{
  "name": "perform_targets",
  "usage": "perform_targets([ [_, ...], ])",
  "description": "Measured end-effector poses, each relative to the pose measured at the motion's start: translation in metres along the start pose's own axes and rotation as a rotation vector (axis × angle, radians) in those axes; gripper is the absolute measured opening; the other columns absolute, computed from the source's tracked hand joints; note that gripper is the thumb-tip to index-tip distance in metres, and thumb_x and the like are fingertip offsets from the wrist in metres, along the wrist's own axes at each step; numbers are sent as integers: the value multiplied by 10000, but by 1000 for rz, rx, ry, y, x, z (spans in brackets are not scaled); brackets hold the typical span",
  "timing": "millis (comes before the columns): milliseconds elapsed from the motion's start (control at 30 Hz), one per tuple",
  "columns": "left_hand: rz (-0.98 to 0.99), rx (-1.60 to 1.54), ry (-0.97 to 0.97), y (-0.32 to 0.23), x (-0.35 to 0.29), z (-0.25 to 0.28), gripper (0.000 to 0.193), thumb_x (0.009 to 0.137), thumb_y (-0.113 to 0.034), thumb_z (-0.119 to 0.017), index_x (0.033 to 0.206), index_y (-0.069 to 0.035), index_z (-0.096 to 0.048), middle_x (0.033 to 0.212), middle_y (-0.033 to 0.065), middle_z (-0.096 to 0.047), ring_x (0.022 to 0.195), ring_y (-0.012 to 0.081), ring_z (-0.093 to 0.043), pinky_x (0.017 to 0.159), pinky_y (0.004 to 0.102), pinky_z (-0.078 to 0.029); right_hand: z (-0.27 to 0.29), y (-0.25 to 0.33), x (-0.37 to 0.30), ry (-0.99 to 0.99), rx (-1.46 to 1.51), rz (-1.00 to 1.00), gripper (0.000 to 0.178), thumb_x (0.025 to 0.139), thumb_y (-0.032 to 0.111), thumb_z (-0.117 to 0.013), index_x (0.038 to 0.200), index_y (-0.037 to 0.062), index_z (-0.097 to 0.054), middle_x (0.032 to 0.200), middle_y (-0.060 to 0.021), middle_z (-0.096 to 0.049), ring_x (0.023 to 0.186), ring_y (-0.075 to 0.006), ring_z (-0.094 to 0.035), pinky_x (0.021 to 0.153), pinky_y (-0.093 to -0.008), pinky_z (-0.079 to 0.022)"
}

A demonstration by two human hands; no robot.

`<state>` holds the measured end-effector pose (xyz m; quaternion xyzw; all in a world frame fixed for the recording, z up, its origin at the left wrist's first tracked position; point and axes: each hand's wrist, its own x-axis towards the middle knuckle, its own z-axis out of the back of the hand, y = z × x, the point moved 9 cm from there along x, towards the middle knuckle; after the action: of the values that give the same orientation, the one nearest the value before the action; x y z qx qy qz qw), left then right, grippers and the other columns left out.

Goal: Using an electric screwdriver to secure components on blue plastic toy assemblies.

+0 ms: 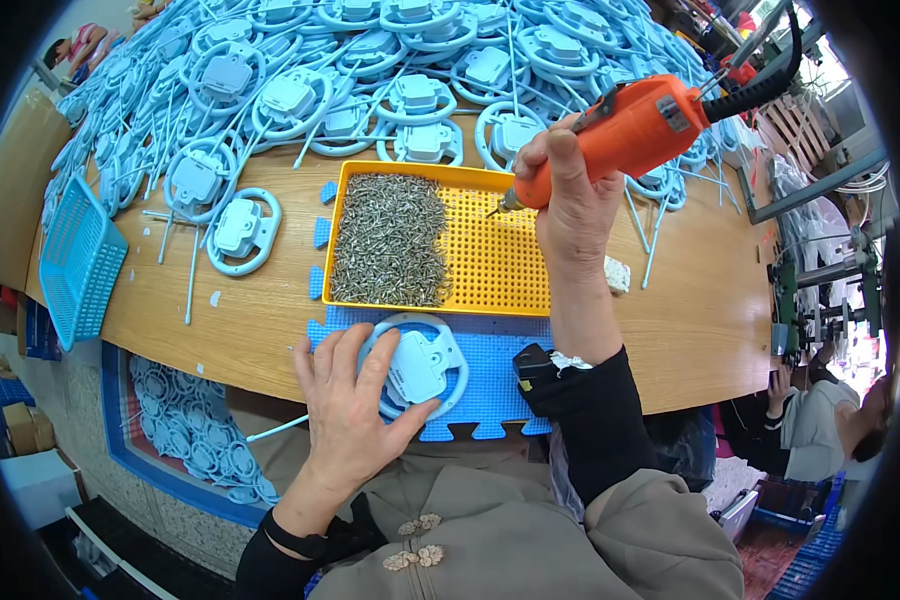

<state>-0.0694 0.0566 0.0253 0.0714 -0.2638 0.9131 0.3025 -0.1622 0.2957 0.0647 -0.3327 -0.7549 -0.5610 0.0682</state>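
Note:
My right hand (582,195) is closed round an orange electric screwdriver (630,130), whose bit points left over the yellow perforated tray (495,235). Small metal screws (388,240) are heaped in the tray's left part. On the blue foam mat (495,370), in front of the tray, lies a light-blue plastic ring part (420,368) with a boxy centre. My left hand (355,405) grips this part, thumb at its lower edge and fingers over its left side. A thin light-blue rod (278,428) sticks out to the left beneath that hand.
A large pile of similar light-blue ring parts (415,95) covers the table's far side. A blue basket (80,262) stands at the left edge; a bin (195,430) of more parts sits below. A black cable (770,90) rises from the screwdriver. Another person (815,420) is at right.

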Motion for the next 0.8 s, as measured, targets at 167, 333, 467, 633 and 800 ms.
perform_targets([
  [167,31,-23,16,-1,1,1,681,589,-322,-805,1156,-49,-544,1137,154,-498,1073,331,-465,962,499,-285,-3,16,-1,11,21,31,329,852,327,-717,982,83,-540,738,-51,-583,645,-167,-559,632,-325,-464],
  [333,72,-29,13,5,3,-2,683,564,-315,-814,1130,-65,-525,1146,139,-479,1098,327,-445,972,515,-265,-30,66,-14,73,51,38,477,832,494,-682,1023,80,-543,765,-35,-545,628,-163,-497,630,-332,-424],
  [467,88,-15,-17,7,2,0,651,565,-315,-822,1093,-72,-529,1111,120,-478,1084,319,-447,974,521,-263,-69,63,-62,233,51,-135,584,802,575,-670,1045,76,-486,741,-31,-521,597,-148,-505,582,-301,-427],
  [633,86,-20,-18,6,1,-1,655,568,-339,-826,1091,-76,-532,1110,110,-481,1086,315,-449,980,548,-256,-86,51,-97,334,-8,-264,598,800,576,-671,1019,58,-465,718,-42,-521,570,-147,-515,529,-297,-444],
  [800,79,-14,-14,6,0,-1,660,569,-352,-825,1093,-78,-531,1114,106,-478,1089,313,-447,979,558,-255,-87,53,-101,322,-49,-209,557,798,497,-722,1001,47,-465,695,-55,-524,561,-151,-514,510,-293,-444],
])
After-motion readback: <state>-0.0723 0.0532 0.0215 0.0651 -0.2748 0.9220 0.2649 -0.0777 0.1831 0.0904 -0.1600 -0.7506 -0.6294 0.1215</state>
